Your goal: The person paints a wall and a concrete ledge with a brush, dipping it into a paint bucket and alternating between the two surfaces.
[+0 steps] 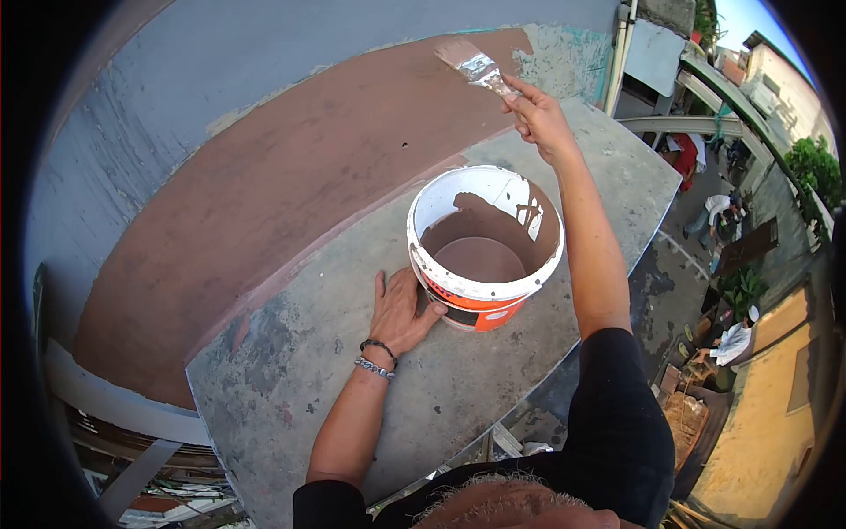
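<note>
My right hand [539,116] is closed round the handle of a paintbrush [476,65]. The brush's wide bristles are coated in brown paint and lie at or close to the wall; contact is hard to make out. My left hand [402,310] lies with fingers apart on the grey concrete ledge [291,397], its thumb against the paint bucket [483,304]. That bucket is white with an orange and black label, stands upright, and holds brown paint [480,258] low inside. Brown smears streak its inner wall. Brown paint covers the lower curved wall [291,150].
Above the brown band the wall [370,31] is blue-grey, with a patchy teal area [568,57] at the right. The ledge's edge drops to a street far below, where a person in white [733,342] and others are seen. Pipes [619,57] run up beside the wall.
</note>
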Available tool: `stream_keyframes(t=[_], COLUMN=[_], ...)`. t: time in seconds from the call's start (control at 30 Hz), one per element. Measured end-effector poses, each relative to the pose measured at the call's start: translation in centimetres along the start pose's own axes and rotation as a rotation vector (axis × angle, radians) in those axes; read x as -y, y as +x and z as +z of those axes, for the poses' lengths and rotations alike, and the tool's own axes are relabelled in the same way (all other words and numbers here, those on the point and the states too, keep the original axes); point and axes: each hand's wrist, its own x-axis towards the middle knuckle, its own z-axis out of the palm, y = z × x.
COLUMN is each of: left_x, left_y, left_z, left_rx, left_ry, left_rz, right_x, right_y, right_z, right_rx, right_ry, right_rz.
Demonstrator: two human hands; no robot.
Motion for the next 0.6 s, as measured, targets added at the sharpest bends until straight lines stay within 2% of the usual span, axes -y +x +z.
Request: stream_keyframes(t=[0.17, 0.23, 0.27, 0.33, 0.43, 0.53, 0.6], left_x=[0.7, 1.2, 1.0, 1.5, 2.4, 3.7, 4.4], left_y=[-0.2, -0.1, -0.1, -0.3, 0.0, 0.4, 0.2], left_z=[0.7, 1.2, 1.1, 1.2, 1.5, 1.6, 2.1], left_rx=[-0.045, -0.084, -0.089, -0.092, -0.111, -0.143, -0.174], left_ry=[0.003, 0.002, 0.009, -0.005, -0.051, -0.173, -0.179], left_rz=[0.042, 0.061, 0.074, 0.093, 0.125, 0.124, 0.038], right_x=[-8.8, -12.0, -15.3, -16.0, -15.7, -14.1, -14.4], right_y=[-7.8, -9.9, -9.0, -9.1, -9.2, -9.7, -9.6], right_z=[-3.2, -4.3, -5.1, -5.3, -5.0, -5.0, -5.1], right_rx=[-0.332, -0.410, -0.484, -0.572, -0.588, -0.503, -0.490], right_ry=[0.301, 0.156, -0.026, -0.300, -0.500, -0.506, -0.526], right_rz=[0.077, 0.170, 0.086, -0.023, -0.124, -0.163, -0.154])
